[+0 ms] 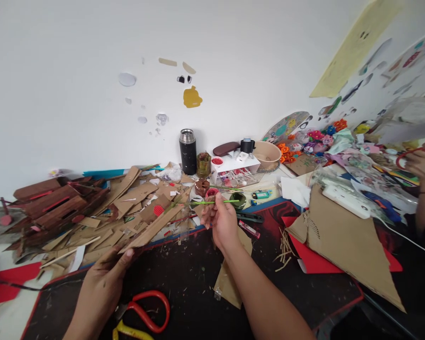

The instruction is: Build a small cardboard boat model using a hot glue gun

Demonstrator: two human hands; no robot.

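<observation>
My left hand (pixel 104 278) grips the near end of a long cardboard strip (pixel 159 224) between thumb and fingers. The strip slants up and away to the right, above the cardboard scraps. My right hand (pixel 222 222) is closed around a thin green-handled paintbrush (pixel 230 201). The brush lies nearly level, its left end by the far part of the strip; I cannot tell whether it touches. Just beyond the right hand stand open paint jars: a brown one (pixel 201 186), a red one (pixel 211 192), partly hidden by my fingers, and a dark green one (pixel 238 199).
Red-and-yellow-handled scissors (pixel 150 309) lie in front. Brown cardboard models (pixel 56 198) stand at left among scraps. A black flask (pixel 188 153) is at the wall. At right are a large cardboard sheet (pixel 350 245), a white power strip (pixel 347 200) and another person's hand (pixel 423 167).
</observation>
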